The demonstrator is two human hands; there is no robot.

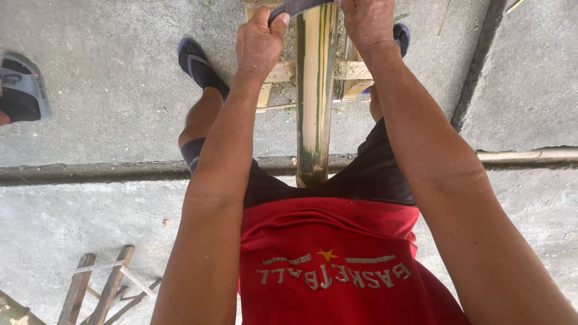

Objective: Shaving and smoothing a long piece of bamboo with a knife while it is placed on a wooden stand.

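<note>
A thick yellow-green bamboo pole (315,90) runs away from me between my legs, resting on a small wooden frame (283,71). My left hand (259,45) grips one end of a dark curved blade (295,7) laid across the top of the pole. On the other side, my right hand (367,21) holds the blade's other end, which is hidden at the frame's top edge. Both arms stretch forward over my red shirt and dark shorts.
My feet in dark sandals (197,61) stand on grey concrete either side of the frame. Another person's sandalled foot (23,87) is at the far left. A wooden rack (102,289) lies bottom left. A thin bamboo strip (530,154) lies along a floor joint at right.
</note>
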